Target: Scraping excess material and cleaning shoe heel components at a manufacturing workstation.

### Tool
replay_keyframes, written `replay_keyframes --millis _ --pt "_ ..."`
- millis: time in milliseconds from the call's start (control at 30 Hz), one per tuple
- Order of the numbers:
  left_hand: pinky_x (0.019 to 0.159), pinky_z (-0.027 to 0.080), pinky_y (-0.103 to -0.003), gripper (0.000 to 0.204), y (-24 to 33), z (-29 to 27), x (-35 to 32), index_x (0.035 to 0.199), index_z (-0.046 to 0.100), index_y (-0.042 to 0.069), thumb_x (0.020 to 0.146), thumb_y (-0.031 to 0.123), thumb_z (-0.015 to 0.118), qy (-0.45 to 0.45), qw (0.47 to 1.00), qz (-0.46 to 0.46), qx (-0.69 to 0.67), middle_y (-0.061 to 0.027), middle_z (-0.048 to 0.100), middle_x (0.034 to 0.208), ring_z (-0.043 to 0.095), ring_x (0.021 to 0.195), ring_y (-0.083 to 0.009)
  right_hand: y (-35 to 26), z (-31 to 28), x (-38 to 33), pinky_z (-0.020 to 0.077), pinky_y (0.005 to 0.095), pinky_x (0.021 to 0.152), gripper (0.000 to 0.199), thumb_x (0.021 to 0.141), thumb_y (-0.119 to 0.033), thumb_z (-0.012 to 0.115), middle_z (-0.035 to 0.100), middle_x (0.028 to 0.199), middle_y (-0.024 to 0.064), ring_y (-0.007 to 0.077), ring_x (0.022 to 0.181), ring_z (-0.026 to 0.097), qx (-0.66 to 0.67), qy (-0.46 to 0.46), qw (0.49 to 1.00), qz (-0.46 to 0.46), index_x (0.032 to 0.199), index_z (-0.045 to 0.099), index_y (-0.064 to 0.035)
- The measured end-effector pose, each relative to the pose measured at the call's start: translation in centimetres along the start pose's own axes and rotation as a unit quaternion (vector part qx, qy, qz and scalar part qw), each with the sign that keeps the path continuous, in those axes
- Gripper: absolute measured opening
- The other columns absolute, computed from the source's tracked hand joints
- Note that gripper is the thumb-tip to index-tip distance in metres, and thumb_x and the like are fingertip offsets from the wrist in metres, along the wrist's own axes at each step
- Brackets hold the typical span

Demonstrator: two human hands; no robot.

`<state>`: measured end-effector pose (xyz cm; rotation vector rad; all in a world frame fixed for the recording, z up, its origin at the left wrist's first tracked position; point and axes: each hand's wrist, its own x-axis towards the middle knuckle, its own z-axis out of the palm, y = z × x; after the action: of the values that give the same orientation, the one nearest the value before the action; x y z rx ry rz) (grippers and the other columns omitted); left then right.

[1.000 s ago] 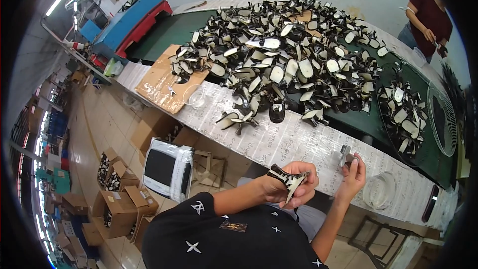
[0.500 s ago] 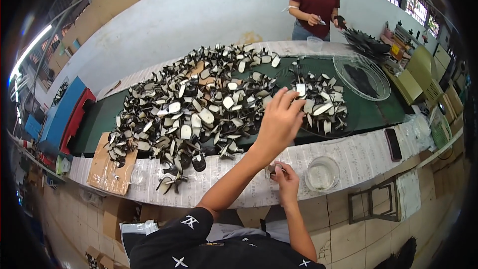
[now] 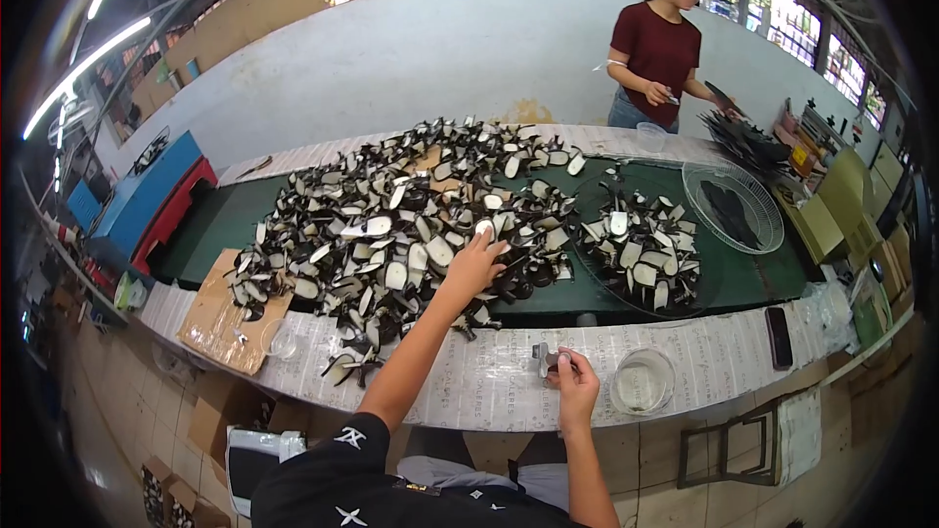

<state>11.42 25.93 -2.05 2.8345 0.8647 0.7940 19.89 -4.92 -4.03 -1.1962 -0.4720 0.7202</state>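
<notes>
My left hand (image 3: 473, 270) reaches forward over the big heap of small black parts with whitish oval faces (image 3: 395, 276). Its fingers are stretched out, the tips touching pieces at the heap's right side; nothing shows gripped in them. Close to the table's near edge, my right hand (image 3: 579, 389) pinches a small grey-and-dark piece (image 3: 544, 360) between thumb and fingers. Its exact kind is too small to make out. To the right of the heap, a smaller pile of similar parts (image 3: 646, 269) lies on a round wire tray (image 3: 599, 284).
A clear round tub (image 3: 643, 381) and a dark phone (image 3: 778, 338) lie right of my right hand. A wire basket (image 3: 770, 225) holds a flat black piece. Cardboard (image 3: 201, 323) lies at left. Across the table a person in a dark red shirt (image 3: 657, 51) handles black pieces.
My left hand has moved left and down from the smaller pile to the big heap. The right hand stays near the table's front edge, its piece now more visible. The view has tilted up.
</notes>
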Motion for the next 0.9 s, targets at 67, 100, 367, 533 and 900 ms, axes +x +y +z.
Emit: replay_keyframes --millis 67,100,367,533,900 --pt "0.085 0.054 -0.039 0.023 0.2 -1.3 0.3 0.106 0.073 0.011 0.086 0.022 0.070 0.034 0.998 -0.043 -0.008 -0.0170 0.060 0.129 0.061 0.114 -0.0324 0.0 0.0 0.0 0.0566 0.0254 0.072 0.026 0.099 -0.017 0.062 0.069 0.097 0.0080 0.0109 0.083 0.066 0.002 -0.007 1.000 -0.009 0.117 0.065 0.0019" --pt "0.082 0.054 -0.040 0.021 0.3 -2.0 0.8 0.103 0.074 0.010 0.086 0.021 0.071 0.013 0.993 -0.104 -0.049 -0.0162 0.064 0.123 0.064 0.109 -0.0309 0.0 -0.1 0.0 0.0564 0.0257 0.073 0.026 0.099 -0.017 0.062 0.069 0.097 0.0083 0.0108 0.083 0.066 -0.003 -0.006 1.000 -0.004 0.117 0.065 0.0019" --pt "0.066 0.050 -0.031 0.020 1.7 -4.3 0.3 0.094 0.071 0.001 0.088 0.020 0.072 0.282 0.891 -0.214 -0.283 -0.0105 0.071 0.077 0.066 0.069 -0.0185 0.1 0.0 0.1 0.0566 0.0254 0.073 0.027 0.099 -0.019 0.063 0.069 0.099 0.0087 0.0113 0.082 0.066 -0.027 -0.006 1.000 -0.005 0.117 0.065 0.0020" --pt "0.085 0.052 -0.037 0.027 1.6 -5.9 -1.6 0.114 0.062 0.005 0.096 0.025 0.064 0.242 0.565 -0.327 -0.718 -0.0056 0.068 0.108 0.064 0.098 -0.0145 0.0 0.1 0.0 0.0565 0.0253 0.072 0.028 0.099 -0.019 0.063 0.068 0.098 0.0081 0.0111 0.082 0.065 -0.037 -0.008 0.999 0.011 0.117 0.065 0.0022" --pt "0.112 0.043 -0.056 0.036 9.8 -8.6 -12.7 0.126 0.047 -0.012 0.099 0.012 0.046 0.027 0.393 -0.260 -0.882 -0.0249 0.053 0.134 0.050 0.130 -0.0402 1.3 -0.1 0.3 0.0559 0.0258 0.074 0.031 0.098 -0.022 0.064 0.068 0.100 0.0057 0.0095 0.082 0.063 -0.024 -0.002 1.000 -0.002 0.119 0.065 0.0006"
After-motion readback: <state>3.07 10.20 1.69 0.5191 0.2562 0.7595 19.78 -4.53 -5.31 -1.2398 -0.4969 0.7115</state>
